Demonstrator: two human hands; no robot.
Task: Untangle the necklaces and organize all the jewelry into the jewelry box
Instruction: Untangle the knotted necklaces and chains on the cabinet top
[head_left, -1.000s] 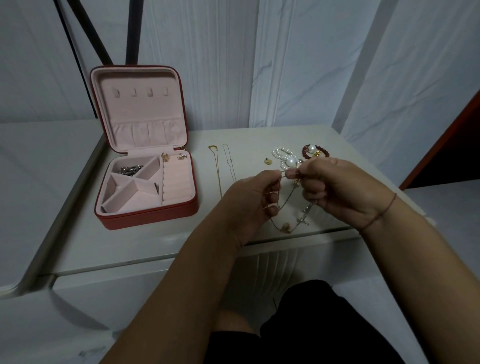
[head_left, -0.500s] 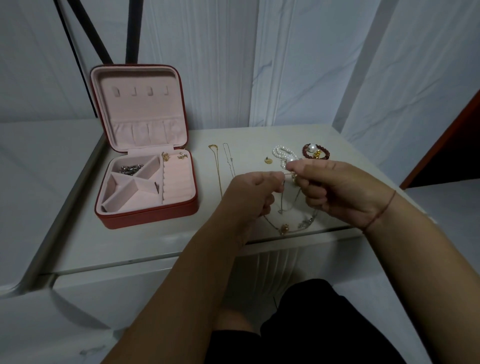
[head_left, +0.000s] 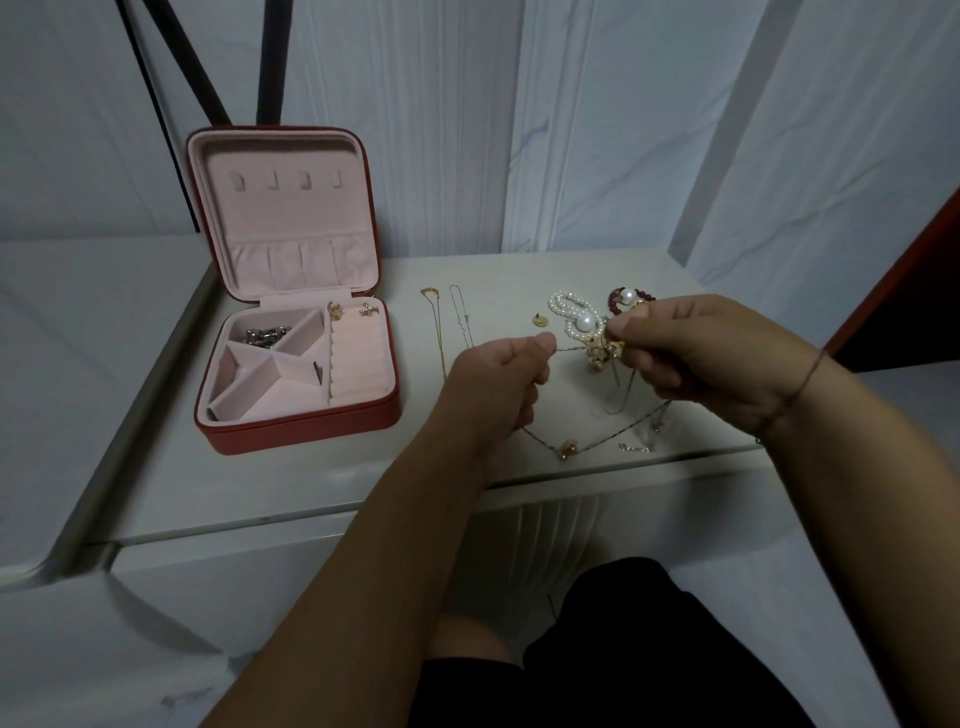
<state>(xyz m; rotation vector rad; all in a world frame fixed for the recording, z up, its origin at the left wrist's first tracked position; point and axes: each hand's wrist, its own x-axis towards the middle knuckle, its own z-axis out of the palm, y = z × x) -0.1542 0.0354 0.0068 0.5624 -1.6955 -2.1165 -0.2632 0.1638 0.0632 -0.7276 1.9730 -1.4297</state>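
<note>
My left hand (head_left: 498, 387) and my right hand (head_left: 691, 353) each pinch a thin tangled chain (head_left: 597, 441) above the table, with a short stretch taut between them. The chain's loops hang to the tabletop, with a small gold pendant (head_left: 566, 448) near the front edge. A red jewelry box (head_left: 296, 415) with pink lining stands open at the left, holding a silver piece (head_left: 265, 335) in one compartment and small gold pieces (head_left: 353, 310) at the back. Two straightened chains, gold (head_left: 439, 332) and silver (head_left: 462, 317), lie between the box and my hands.
A pearl bracelet with a large pearl (head_left: 574, 314), a dark red bead bracelet (head_left: 626, 299) and a small gold charm (head_left: 540, 321) lie behind my hands. A small silver piece (head_left: 636, 448) rests near the white table's front edge (head_left: 311, 514). A wall rises right behind the table.
My hands have drawn slightly apart, stretching the chain between them. The hanging loops and the gold pendant have shifted left along the table's front edge.
</note>
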